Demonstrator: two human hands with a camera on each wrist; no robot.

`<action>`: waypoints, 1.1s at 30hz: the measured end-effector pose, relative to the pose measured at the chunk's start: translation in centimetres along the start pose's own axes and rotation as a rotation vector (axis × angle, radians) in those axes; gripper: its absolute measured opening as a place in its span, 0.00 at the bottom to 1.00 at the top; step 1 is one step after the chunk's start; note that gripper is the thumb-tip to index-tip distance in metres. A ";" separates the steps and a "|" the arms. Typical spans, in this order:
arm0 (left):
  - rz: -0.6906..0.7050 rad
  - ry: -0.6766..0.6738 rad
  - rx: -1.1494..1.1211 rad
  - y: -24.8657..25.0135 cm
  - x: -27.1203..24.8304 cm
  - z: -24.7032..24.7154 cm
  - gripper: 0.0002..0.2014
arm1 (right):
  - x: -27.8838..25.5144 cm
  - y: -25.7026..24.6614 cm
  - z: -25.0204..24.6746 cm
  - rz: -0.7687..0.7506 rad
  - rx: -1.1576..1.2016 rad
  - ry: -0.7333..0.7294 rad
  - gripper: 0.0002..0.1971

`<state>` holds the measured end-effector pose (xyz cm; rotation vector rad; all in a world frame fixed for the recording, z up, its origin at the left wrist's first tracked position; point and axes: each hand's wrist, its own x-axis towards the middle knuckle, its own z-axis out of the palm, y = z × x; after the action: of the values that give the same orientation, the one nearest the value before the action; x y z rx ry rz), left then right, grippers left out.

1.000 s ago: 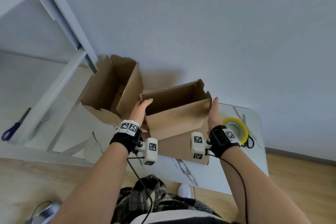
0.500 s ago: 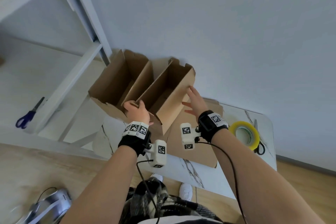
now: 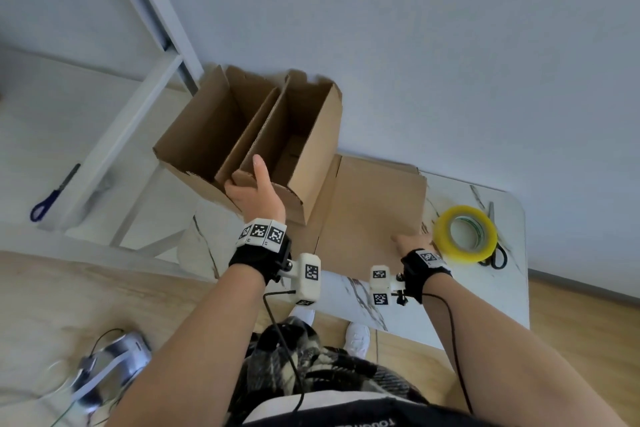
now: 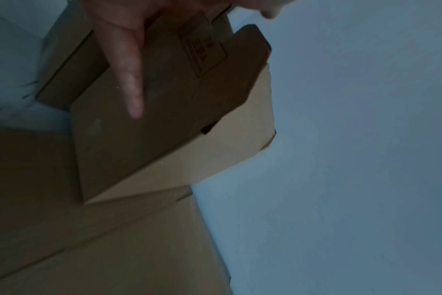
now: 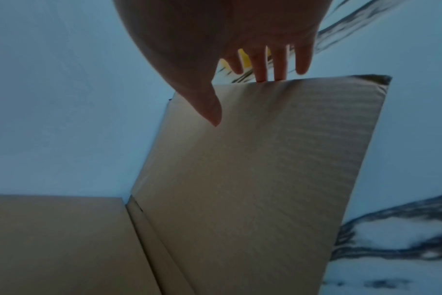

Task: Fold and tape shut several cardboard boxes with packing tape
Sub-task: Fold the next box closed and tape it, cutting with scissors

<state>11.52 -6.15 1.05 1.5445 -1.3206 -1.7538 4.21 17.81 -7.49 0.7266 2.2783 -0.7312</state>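
Two open brown boxes stand side by side at the table's back left. My left hand (image 3: pixel 256 191) grips the near wall of the right-hand open box (image 3: pixel 304 135), thumb inside and fingers outside; the left wrist view shows a finger (image 4: pixel 131 79) lying along that box's outer face (image 4: pixel 164 129). The other open box (image 3: pixel 204 128) touches it on the left. A flat cardboard blank (image 3: pixel 374 204) lies on the table. My right hand (image 3: pixel 412 241) pinches its near right corner: the thumb (image 5: pixel 207 103) is on top and the fingers (image 5: pixel 260 65) reach behind the edge of the blank (image 5: pixel 265 159).
A yellow roll of packing tape (image 3: pixel 465 234) sits just right of my right hand, with black-handled scissors (image 3: pixel 495 256) beside it. The white marble table (image 3: pixel 485 295) ends close on the right. Blue-handled scissors (image 3: pixel 52 198) lie on a white ledge at far left.
My left hand swung the box left and set it against the other open box. My right hand let go of it and moved right to the flat blank's corner.
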 end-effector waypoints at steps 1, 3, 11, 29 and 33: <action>0.013 -0.008 -0.003 -0.4 -0.3 0.1 0.54 | 0.2 0.4 -0.1 -0.013 0.014 -0.012 0.26; 0.027 -0.041 0.008 -1.4 -1.2 0.4 0.60 | -0.2 0.4 -0.5 -0.034 0.025 -0.043 0.23; -0.258 -0.265 0.615 -5.9 -4.4 1.5 0.67 | 4.3 2.1 0.6 -0.062 0.093 -0.136 0.29; -0.218 -0.338 0.736 -9.6 -3.3 5.7 0.41 | 5.4 2.3 -0.2 -0.047 0.340 -0.267 0.18; -0.194 -0.346 0.799 -9.7 -2.8 5.9 0.42 | 5.1 2.3 0.4 -0.072 0.319 -0.248 0.20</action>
<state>9.16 2.54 -6.47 1.8534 -2.3140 -1.7577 2.52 20.66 -12.04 0.6569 1.9931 -1.1697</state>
